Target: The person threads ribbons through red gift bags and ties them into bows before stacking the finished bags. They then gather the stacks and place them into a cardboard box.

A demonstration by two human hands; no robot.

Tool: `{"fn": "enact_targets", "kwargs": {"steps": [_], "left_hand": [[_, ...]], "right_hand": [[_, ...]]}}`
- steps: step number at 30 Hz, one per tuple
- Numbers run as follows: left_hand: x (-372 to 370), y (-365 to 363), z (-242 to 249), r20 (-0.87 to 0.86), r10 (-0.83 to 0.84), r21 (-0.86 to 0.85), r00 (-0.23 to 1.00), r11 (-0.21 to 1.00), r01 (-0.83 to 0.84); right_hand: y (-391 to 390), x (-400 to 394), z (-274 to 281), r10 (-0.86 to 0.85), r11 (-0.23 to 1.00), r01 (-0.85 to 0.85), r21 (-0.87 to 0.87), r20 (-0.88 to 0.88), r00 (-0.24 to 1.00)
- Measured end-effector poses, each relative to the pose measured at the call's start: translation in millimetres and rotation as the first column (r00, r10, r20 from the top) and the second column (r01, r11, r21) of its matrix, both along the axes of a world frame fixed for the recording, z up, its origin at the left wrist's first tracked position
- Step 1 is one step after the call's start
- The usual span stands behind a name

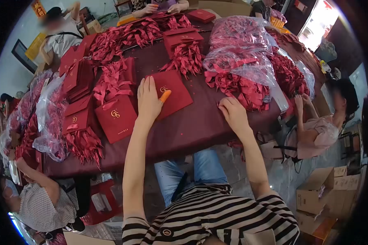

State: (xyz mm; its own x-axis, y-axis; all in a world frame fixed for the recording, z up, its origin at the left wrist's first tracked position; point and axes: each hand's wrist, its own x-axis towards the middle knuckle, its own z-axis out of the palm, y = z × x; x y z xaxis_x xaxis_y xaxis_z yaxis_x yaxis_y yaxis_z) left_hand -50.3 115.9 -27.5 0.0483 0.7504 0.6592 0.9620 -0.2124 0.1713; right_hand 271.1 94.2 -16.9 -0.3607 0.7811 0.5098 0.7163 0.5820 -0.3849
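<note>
A red bag with a gold logo lies flat on the dark red tablecloth. My left hand rests on its left part, fingers stretched out, with an orange cover on the thumb. To the right, away from the bag, my right hand is held over the cloth with thumb and fingers pinched together; what is between them is too small to name. Just beyond that hand, red ribbons spill from a clear plastic bag. Another red bag lies left of my left hand.
Stacked red bags with ribbons stand at the left, and another stack at the back. Co-workers sit around the table: one at the right, one at the lower left, others behind. Cardboard boxes stand on the floor at right.
</note>
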Motion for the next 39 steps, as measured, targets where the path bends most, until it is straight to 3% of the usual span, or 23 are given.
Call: {"fn": "enact_targets", "kwargs": {"steps": [1,3,4,6,7,8,10,13,15,20,21,23,25,27,29,31,35,37,39], "left_hand": [[1,9,-6,0.003,0.008,0.009,1.000,1.000,-0.008],[3,22,-15,-0.017,0.019,-0.130,1.000,0.991,-0.021],[6,23,-14,-0.007,-0.049,-0.039,0.999,0.998,0.049],[16,10,-5,0.055,-0.086,-0.040,0.995,0.995,0.088],[25,-2,5,0.119,-0.121,-0.043,0.986,0.991,0.127],[35,-15,14,0.055,-0.032,-0.014,0.998,0.999,0.033],[44,-37,24,0.109,-0.035,-0.088,0.993,0.995,0.044],[50,-63,28,0.184,-0.027,-0.185,0.982,0.981,0.062],[50,-69,19,0.399,-0.063,-0.261,0.915,0.949,0.180],[45,-72,4,0.521,-0.103,-0.342,0.847,0.884,0.318],[44,-74,7,0.556,-0.117,-0.341,0.823,0.871,0.354],[41,-75,12,0.599,-0.081,-0.387,0.797,0.842,0.376],[39,-73,10,0.673,-0.042,-0.411,0.738,0.809,0.421],[42,-74,10,0.671,-0.037,-0.402,0.741,0.821,0.405],[42,-74,10,0.665,-0.033,-0.390,0.746,0.836,0.385],[43,-74,6,0.753,-0.026,-0.322,0.657,0.856,0.404],[45,-74,3,0.738,-0.060,-0.279,0.672,0.880,0.385],[45,-76,5,0.680,-0.003,-0.367,0.733,0.865,0.343],[49,-79,9,0.691,0.011,-0.352,0.723,0.878,0.323]], "right_hand": [[-7,-5,2,0.024,1.000,-0.024,0.006,-0.042,0.999],[-31,-13,12,0.110,0.985,-0.129,-0.111,-0.167,0.980],[-42,-18,16,0.151,0.948,-0.214,-0.234,-0.260,0.954],[-59,-25,31,0.096,0.803,-0.342,-0.488,-0.461,0.882],[-56,-29,22,0.099,0.855,-0.328,-0.402,-0.494,0.864],[-54,-34,23,0.029,0.852,-0.325,-0.409,-0.583,0.812],[-46,-42,31,-0.087,0.835,-0.327,-0.443,-0.693,0.716],[-40,-64,26,-0.064,0.842,-0.388,-0.375,-0.783,0.619],[-36,-81,16,0.011,0.847,-0.410,-0.338,-0.761,0.649],[-37,-102,3,-0.059,0.883,-0.260,-0.391,-0.642,0.765],[-38,-103,1,-0.064,0.881,-0.257,-0.397,-0.638,0.767],[-41,-104,-4,-0.154,0.873,-0.262,-0.410,-0.743,0.652],[-43,-104,-1,-0.126,0.904,-0.233,-0.359,-0.744,0.656],[-46,-102,9,-0.093,0.930,-0.210,-0.303,-0.745,0.661],[-48,-100,19,-0.048,0.994,-0.009,-0.113,-0.487,0.872],[-50,-102,17,-0.065,0.990,0.002,-0.142,-0.440,0.896],[-51,-108,5,-0.081,0.992,0.045,-0.117,-0.328,0.941],[-50,-110,4,-0.091,0.993,0.065,-0.098,-0.295,0.951],[-50,-111,4,-0.102,0.991,0.076,-0.108,-0.260,0.960]]}}
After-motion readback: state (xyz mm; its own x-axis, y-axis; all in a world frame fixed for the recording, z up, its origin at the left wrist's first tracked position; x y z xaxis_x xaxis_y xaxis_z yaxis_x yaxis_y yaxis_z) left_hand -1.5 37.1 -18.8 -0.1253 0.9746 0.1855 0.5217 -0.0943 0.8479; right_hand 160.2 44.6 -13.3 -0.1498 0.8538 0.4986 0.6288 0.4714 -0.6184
